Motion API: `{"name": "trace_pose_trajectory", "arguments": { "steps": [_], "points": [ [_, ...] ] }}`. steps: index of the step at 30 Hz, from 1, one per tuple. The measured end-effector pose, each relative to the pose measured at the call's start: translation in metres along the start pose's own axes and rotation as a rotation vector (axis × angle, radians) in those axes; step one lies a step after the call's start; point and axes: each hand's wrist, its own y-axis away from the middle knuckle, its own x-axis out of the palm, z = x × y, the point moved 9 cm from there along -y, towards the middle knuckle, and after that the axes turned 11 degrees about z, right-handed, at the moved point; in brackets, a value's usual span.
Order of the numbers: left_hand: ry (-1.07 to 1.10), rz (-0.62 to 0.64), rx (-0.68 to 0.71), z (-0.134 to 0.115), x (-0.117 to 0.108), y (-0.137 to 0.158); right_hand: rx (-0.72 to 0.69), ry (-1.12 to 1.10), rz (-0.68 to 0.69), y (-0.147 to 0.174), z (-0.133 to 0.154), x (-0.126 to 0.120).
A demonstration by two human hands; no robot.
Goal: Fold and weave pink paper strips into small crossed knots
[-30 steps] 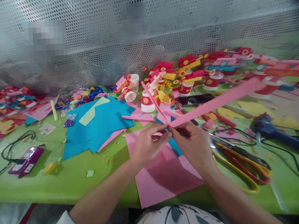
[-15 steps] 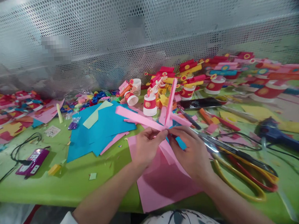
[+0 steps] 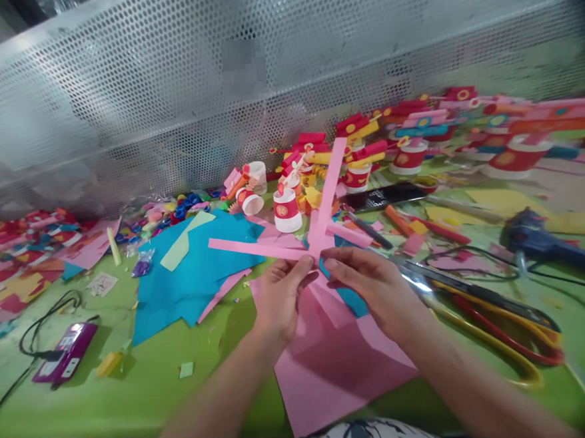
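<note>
Pink paper strips cross one another in a star-like shape in front of me, one arm pointing up and another out to the left. My left hand is closed, its thumb and fingers pinching the strips close to where they meet. On the other side of that crossing, my right hand has its thumb and fingertips closed at the strips' edge. Beneath both hands lies a pink sheet. A bit of blue paper shows between the right hand and the strips.
Blue sheets lie to the left, with a purple device and its cable beyond. Large scissors and a blue glue gun are at right. Red-and-white paper-cup models line the back by a perforated metal panel.
The upright strip has turned its broad face toward me, and the left strip has swung lower and flatter. The right fingers have shifted slightly. The camera view has tilted.
</note>
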Motion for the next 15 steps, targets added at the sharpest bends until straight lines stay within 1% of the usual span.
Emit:
{"name": "trace_pose_trajectory", "arguments": {
  "steps": [2, 4, 8, 15],
  "points": [
    [-0.008, 0.002, -0.022, 0.0033, 0.0011, 0.0012, 0.024, -0.126, 0.034, -0.0036, -0.0052, 0.0035],
    [-0.042, 0.018, -0.034, 0.006, 0.0029, 0.0024, 0.025, -0.169, 0.042, -0.0052, -0.0064, 0.0051],
    [-0.106, 0.032, -0.045, 0.008, 0.0038, 0.0042, 0.023, -0.153, 0.056, -0.0048, -0.0058, 0.0067],
    [-0.119, 0.052, -0.087, 0.0065, 0.0054, 0.0058, 0.033, -0.081, 0.026, -0.0028, -0.0048, 0.0039]
  ]
}}
